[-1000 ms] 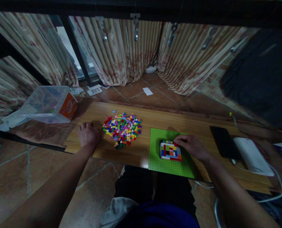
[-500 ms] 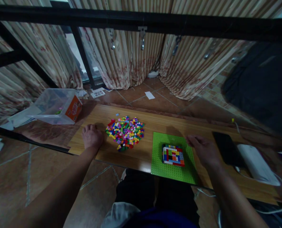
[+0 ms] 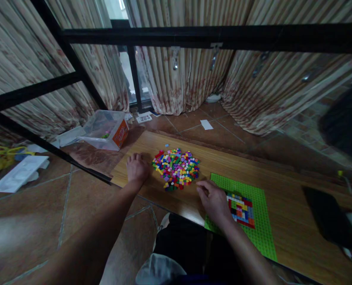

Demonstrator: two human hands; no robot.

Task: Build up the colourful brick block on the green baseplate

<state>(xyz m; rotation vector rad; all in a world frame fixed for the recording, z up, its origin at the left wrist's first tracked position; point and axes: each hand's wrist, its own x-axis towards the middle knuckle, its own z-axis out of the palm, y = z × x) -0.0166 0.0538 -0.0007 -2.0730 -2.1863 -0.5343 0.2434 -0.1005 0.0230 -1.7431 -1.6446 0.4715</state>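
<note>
My left hand [image 3: 137, 168] rests on the wooden board, its fingers loosely spread and holding nothing, just left of a pile of small toy bricks [image 3: 176, 168] in many colours. My right hand [image 3: 214, 200] hovers over the left part of a green baseplate [image 3: 263, 221]. Its thumb and fingers point toward the pile, slightly apart, with nothing visible between them. On the baseplate sits a low, square build of bricks [image 3: 242, 209] in mixed colours, its left side partly covered by my right hand.
A clear plastic box [image 3: 100, 136] with an orange label stands beyond the board's left end. A black phone-like slab [image 3: 324, 217] lies to the right, beside a white object at the frame edge. A black metal bar [image 3: 187, 37] crosses in front of the curtains.
My right hand has moved left from the right side of the baseplate, across the brick build, toward the pile. The camera view has turned left. My left hand stays beside the pile.
</note>
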